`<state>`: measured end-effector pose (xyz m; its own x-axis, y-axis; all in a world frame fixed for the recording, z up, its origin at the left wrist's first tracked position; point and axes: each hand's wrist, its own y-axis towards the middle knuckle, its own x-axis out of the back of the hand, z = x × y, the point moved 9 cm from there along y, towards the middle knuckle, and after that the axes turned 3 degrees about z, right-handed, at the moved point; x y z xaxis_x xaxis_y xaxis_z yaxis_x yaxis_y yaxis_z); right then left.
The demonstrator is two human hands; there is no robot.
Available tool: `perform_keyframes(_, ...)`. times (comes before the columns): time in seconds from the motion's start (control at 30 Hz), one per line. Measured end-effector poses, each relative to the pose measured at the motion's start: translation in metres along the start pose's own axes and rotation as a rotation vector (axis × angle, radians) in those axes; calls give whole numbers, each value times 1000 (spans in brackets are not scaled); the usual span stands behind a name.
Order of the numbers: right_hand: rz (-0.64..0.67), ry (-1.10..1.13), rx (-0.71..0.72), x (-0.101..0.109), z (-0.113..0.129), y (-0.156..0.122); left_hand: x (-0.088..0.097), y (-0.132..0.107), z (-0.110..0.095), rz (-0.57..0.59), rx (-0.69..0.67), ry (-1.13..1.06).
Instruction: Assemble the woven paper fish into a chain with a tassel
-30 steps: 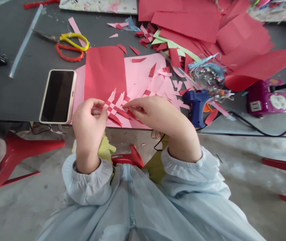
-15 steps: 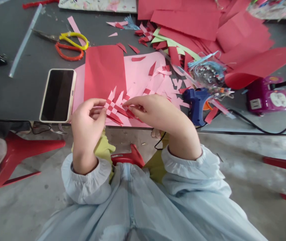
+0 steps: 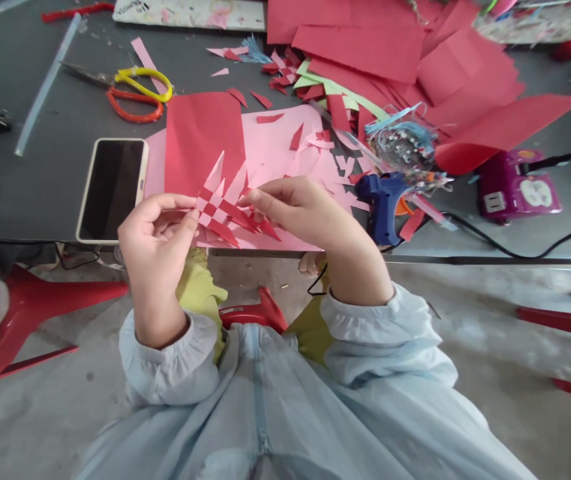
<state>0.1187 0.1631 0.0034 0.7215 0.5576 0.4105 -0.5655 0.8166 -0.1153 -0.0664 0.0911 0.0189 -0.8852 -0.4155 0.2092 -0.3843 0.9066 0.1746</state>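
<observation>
The left hand [image 3: 154, 235] holds the woven red-and-pink paper piece [image 3: 212, 208] by its left edge, thumb and forefinger pinched together on it. The right hand [image 3: 298, 203] is at the piece's right-hand strips, thumb and forefinger close together; whether they grip a strip cannot be told. The piece is located at the near edge of the table [image 3: 30, 190], in front of a red sheet [image 3: 205, 130] and above a pink sheet [image 3: 265, 150]; contact with the latter cannot be confirmed. One apparent container noted: a clear packet [image 3: 404, 148], right of the hands, with small silvery bits in it; blue threads [image 3: 390, 123] lie at its far edge, whether inside or on top unclear. A blue glue gun [image 3: 384, 200] lies just nearer.
</observation>
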Motion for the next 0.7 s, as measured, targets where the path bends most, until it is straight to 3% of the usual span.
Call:
perform_keyframes(0.13,23,109,78,-5,11,-1,-1,0,-1,1,-7,-28)
perform_keyframes(0.3,38,100,103,6,14,-4,16,2,-4,-150,-58,-102)
perform_keyframes(0.43,-56,13,94,25,10,-8,31,6,-1,-274,-73,-312)
perform_keyframes(0.53,-100,-150,109,23,11,-10,41,7,2,-351,-80,-390)
perform_keyframes(0.63,-69,-403,173,4,17,-11,42,4,1,-294,-66,-274)
perform_keyframes(0.7,-26,-575,208,-11,18,-12,34,2,-2,-152,-46,-124)
